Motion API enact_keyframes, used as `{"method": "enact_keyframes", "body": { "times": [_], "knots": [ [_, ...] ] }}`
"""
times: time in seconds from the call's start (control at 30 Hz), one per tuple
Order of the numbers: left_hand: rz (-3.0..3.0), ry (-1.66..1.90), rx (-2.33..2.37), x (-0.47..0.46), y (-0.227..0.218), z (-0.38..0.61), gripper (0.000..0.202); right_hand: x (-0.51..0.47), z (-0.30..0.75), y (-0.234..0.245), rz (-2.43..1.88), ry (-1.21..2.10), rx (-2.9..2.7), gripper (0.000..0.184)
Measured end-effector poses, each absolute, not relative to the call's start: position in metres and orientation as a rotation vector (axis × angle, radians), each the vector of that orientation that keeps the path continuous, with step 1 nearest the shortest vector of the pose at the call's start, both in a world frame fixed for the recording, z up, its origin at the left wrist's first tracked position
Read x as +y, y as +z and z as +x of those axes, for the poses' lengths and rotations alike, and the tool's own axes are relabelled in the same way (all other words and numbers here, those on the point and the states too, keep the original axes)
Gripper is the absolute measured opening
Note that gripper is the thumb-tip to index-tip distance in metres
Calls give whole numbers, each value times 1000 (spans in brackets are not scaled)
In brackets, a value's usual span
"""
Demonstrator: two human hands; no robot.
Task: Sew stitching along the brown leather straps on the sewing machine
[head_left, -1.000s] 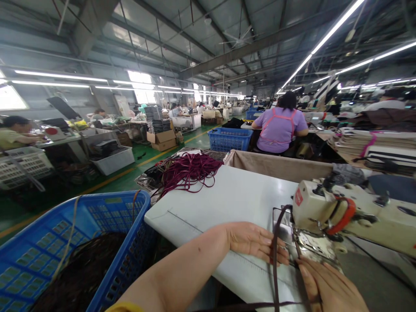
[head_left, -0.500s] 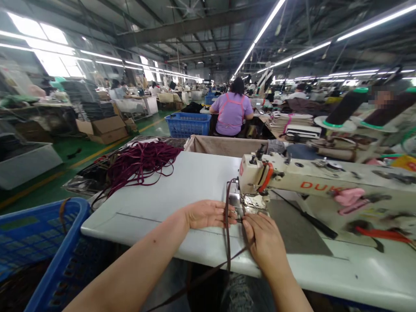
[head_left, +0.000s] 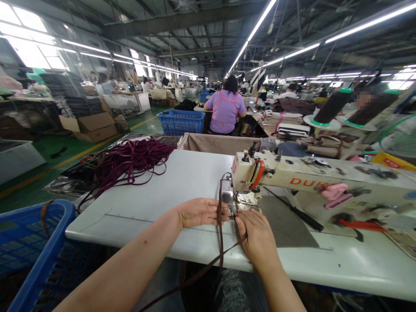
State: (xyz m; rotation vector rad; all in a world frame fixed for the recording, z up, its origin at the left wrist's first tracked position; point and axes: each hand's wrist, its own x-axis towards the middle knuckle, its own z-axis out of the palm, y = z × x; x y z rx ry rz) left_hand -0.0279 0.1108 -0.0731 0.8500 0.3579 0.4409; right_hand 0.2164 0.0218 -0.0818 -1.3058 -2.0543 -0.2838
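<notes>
A sewing machine (head_left: 279,173) stands on the white table (head_left: 182,177), its needle area just past my fingertips. A narrow dark brown strap (head_left: 221,242) loops out from the machine's left side and hangs down over the table edge. My left hand (head_left: 201,212) is left of the needle plate, palm turned inward and fingers stretched out, with the strap crossing its fingertips. My right hand (head_left: 256,234) lies palm down in front of the presser foot, thumb and fingers closed on the strap feeding there. Its fingers hide part of the strap.
A heap of maroon straps (head_left: 136,160) lies on the table's far left. A blue basket (head_left: 61,242) stands at the near left. Dark thread cones (head_left: 331,106) rise behind the machine. A person in a purple shirt (head_left: 225,110) sits ahead, beyond a beige fabric-lined bin (head_left: 221,143).
The view has turned slightly right, so everything sits a little further left. Both hands keep nearly the same places by the machine, and the strap stays across the left fingers.
</notes>
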Motion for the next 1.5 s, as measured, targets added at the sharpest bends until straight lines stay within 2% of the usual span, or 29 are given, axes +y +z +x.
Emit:
{"method": "enact_keyframes", "body": {
  "times": [0.43,0.6,0.73,0.8,1.0,1.1,1.27,1.5],
  "knots": [
    [750,500,377,111,-72,-26,35,22,217,-80,-1302,-288,-2064,37],
    [754,577,357,107,-68,-27,47,22,218,-81,-1305,-279,-2059,37],
    [888,419,285,106,-68,-30,39,21,218,-80,-1304,-273,-2065,37],
    [872,385,276,108,-70,-30,42,21,218,-80,-1306,-267,-2069,38],
    [704,641,372,114,-74,-28,43,22,217,-81,-1312,-285,-2051,36],
    [739,599,364,113,-73,-28,45,22,216,-80,-1309,-294,-2059,36],
    [838,492,354,111,-73,-28,35,21,217,-79,-1293,-308,-2059,34],
    [749,618,383,111,-72,-27,43,22,218,-82,-1300,-305,-2058,36]
  ]
}}
